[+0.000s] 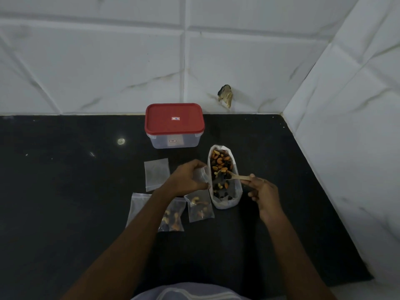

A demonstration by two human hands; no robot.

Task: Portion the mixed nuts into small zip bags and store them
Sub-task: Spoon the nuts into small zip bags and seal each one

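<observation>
A large open bag of mixed nuts [224, 167] lies on the black counter [65, 191]. My right hand [263, 191] pinches a small wooden spoon [237, 176] whose bowl is dipped among the nuts. My left hand [188, 177] grips a small clear zip bag [203, 173] just left of the nut bag. A zip bag with nuts inside [200, 206] lies below that hand. Another filled zip bag [173, 217] is partly hidden under my left forearm. An empty zip bag [157, 173] lies flat further left.
A clear plastic box with a red lid [175, 124] stands shut at the back against the tiled wall. A second tiled wall [346, 148] borders the counter on the right. A further clear bag [137, 206] lies at my left forearm.
</observation>
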